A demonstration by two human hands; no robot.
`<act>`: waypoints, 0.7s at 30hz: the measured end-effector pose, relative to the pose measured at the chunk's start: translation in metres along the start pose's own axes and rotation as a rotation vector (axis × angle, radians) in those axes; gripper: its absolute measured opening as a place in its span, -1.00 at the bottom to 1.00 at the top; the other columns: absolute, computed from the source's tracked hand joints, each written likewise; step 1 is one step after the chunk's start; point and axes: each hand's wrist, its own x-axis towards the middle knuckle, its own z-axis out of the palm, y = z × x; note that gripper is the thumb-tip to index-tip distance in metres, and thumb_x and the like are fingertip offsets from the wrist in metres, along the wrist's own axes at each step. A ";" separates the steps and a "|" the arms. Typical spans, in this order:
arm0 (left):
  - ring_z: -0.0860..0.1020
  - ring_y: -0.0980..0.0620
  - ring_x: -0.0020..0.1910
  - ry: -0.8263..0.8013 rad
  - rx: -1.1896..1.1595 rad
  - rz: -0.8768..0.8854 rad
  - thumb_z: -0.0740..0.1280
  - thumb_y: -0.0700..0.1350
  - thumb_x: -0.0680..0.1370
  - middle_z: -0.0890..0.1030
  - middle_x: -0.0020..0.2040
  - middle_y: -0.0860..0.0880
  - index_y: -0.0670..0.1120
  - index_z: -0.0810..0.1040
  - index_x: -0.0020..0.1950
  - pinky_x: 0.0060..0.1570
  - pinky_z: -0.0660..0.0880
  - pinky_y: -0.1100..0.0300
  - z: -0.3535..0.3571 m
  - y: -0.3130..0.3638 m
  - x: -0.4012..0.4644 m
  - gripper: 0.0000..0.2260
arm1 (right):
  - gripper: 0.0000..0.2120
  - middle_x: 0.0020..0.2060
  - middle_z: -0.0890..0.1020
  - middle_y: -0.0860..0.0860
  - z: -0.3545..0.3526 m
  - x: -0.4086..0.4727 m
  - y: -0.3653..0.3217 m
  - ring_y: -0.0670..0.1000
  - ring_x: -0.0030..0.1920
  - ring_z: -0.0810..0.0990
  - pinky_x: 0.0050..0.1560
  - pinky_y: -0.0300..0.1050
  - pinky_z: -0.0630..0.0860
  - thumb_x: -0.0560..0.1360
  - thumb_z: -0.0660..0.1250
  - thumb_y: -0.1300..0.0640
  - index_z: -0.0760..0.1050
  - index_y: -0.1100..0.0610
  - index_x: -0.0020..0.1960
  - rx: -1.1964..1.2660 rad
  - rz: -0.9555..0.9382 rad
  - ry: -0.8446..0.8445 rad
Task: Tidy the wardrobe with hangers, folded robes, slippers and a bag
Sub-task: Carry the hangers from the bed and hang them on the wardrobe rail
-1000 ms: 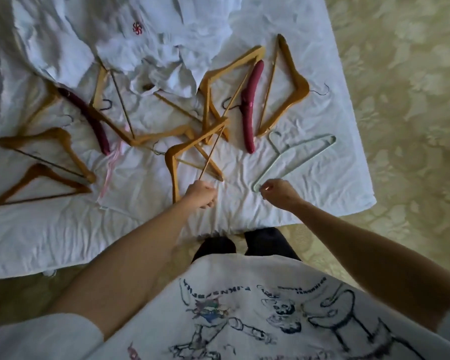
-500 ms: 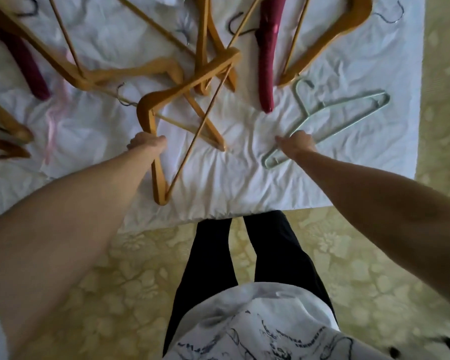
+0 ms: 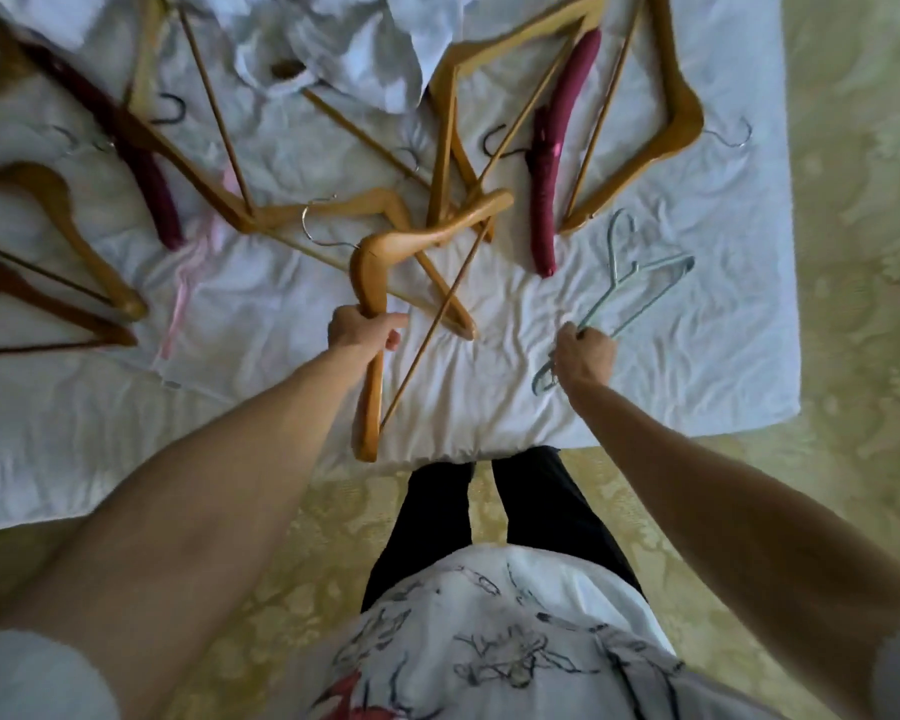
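My left hand [image 3: 366, 332] grips one arm of a light wooden hanger [image 3: 417, 240] that lies over the bed's front edge, its thin bar slanting to the right. My right hand [image 3: 583, 356] holds a pale green wire hanger [image 3: 640, 283], tilted up off the sheet. Several more wooden hangers [image 3: 666, 122] and two dark red padded hangers [image 3: 546, 163] are scattered over the white bed [image 3: 697, 356]. A crumpled white robe [image 3: 359, 39] lies at the top.
Darker wooden hangers [image 3: 58, 215] lie at the left on the sheet beside a pink ribbon [image 3: 183, 283]. Patterned yellow carpet [image 3: 863, 304] runs right of and in front of the bed. My legs stand against the bed's front edge.
My left hand has closed round the wooden hanger's arm. My right hand has taken the green wire hanger and lifted it off the sheet. The camera has pulled back slightly.
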 end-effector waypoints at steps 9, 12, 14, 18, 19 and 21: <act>0.56 0.03 -0.43 -0.170 -0.089 0.245 0.50 0.01 0.48 0.67 -0.36 -0.12 -0.17 0.66 -0.24 -0.36 0.49 0.21 -0.020 0.050 -0.131 -0.75 | -0.74 -0.36 0.65 0.05 -0.095 -0.111 -0.026 -0.12 -0.37 0.58 -0.28 -0.09 0.57 0.57 0.33 0.00 0.62 0.16 -0.17 0.089 -0.467 -0.142; 0.56 0.05 -0.45 -0.130 -0.144 0.274 0.48 0.06 0.48 0.71 -0.30 -0.13 -0.19 0.69 -0.19 -0.32 0.49 0.18 -0.026 0.048 -0.159 -0.70 | -0.78 -0.34 0.66 0.03 -0.109 -0.130 -0.040 -0.17 -0.39 0.58 -0.31 -0.23 0.52 0.58 0.35 0.01 0.63 0.12 -0.15 0.057 -0.610 -0.303; 0.55 0.03 -0.43 -0.112 -0.259 0.300 0.49 0.03 0.49 0.71 -0.26 -0.18 -0.23 0.70 -0.18 -0.29 0.49 0.15 -0.030 0.044 -0.179 -0.69 | -0.79 -0.37 0.65 -0.03 -0.114 -0.140 -0.050 -0.16 -0.36 0.59 -0.28 -0.25 0.50 0.58 0.36 0.02 0.61 0.05 -0.20 0.034 -0.711 -0.405; 0.60 -0.04 -0.29 -0.015 -0.463 0.324 0.48 0.02 0.49 0.72 -0.19 -0.19 -0.24 0.69 -0.07 -0.15 0.56 0.05 -0.043 0.030 -0.222 -0.69 | -0.80 -0.33 0.67 -0.04 -0.116 -0.161 -0.066 -0.15 -0.32 0.62 -0.27 -0.31 0.52 0.59 0.34 0.00 0.64 0.05 -0.14 -0.084 -0.893 -0.613; 0.62 -0.05 -0.25 0.016 -0.496 0.324 0.47 0.02 0.50 0.73 -0.18 -0.18 -0.23 0.69 -0.04 -0.09 0.59 0.02 -0.046 0.022 -0.231 -0.70 | -0.80 -0.30 0.67 -0.02 -0.114 -0.166 -0.069 -0.11 -0.30 0.64 -0.25 -0.27 0.55 0.59 0.34 -0.02 0.64 0.05 -0.12 -0.119 -0.940 -0.676; 0.65 -0.02 -0.22 0.089 -0.564 0.317 0.45 0.01 0.52 0.74 -0.17 -0.12 -0.20 0.69 0.00 0.01 0.62 0.00 -0.053 0.005 -0.248 -0.74 | -0.81 -0.29 0.66 -0.01 -0.107 -0.178 -0.076 -0.08 -0.29 0.64 -0.25 -0.23 0.56 0.59 0.33 -0.03 0.62 0.03 -0.12 -0.195 -1.025 -0.787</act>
